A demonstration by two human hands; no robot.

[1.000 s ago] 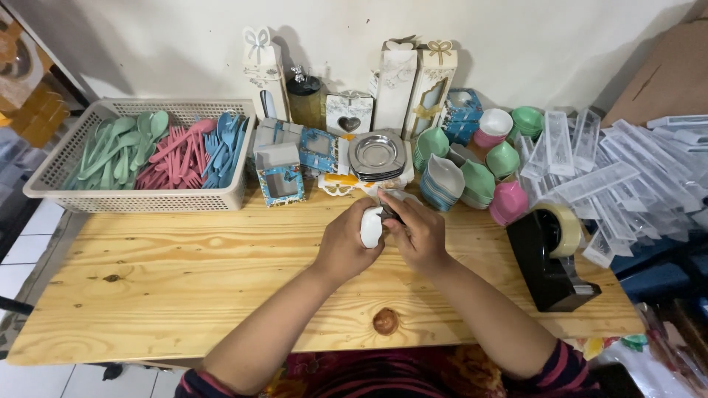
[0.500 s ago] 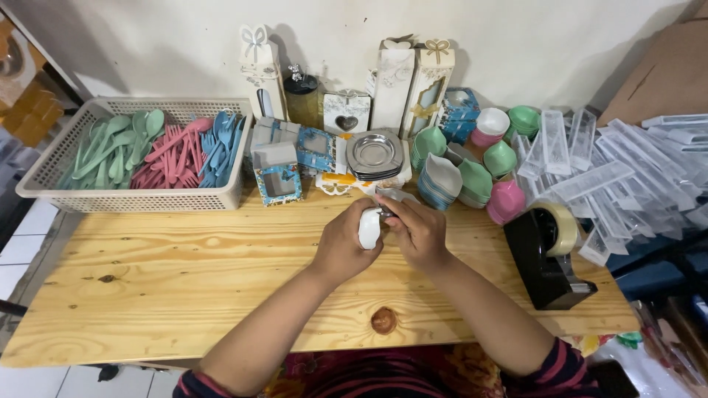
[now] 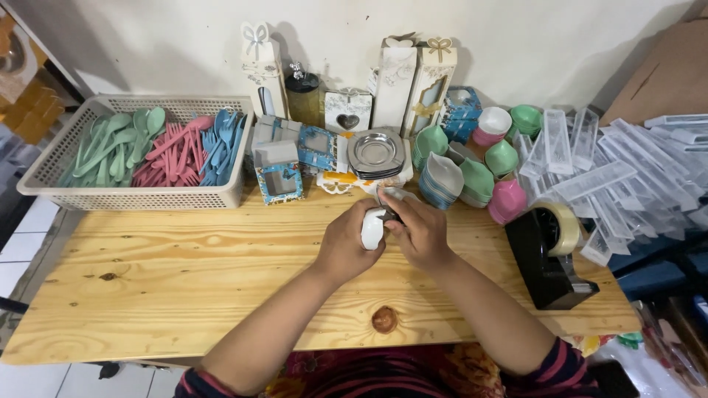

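On the pine table (image 3: 184,280), before tall white gift boxes (image 3: 394,81), both hands (image 3: 387,236) grip a small white object (image 3: 372,229).

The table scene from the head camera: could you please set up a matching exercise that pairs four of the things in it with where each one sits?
Things:
1. tape dispenser
2. basket of plastic cutlery
3. white piece
4. metal plates

Places:
A. far left of the table
B. between the left hand and right hand
C. right edge of the table
D. back middle, near the wall

Pairs: 1-C, 2-A, 3-B, 4-D
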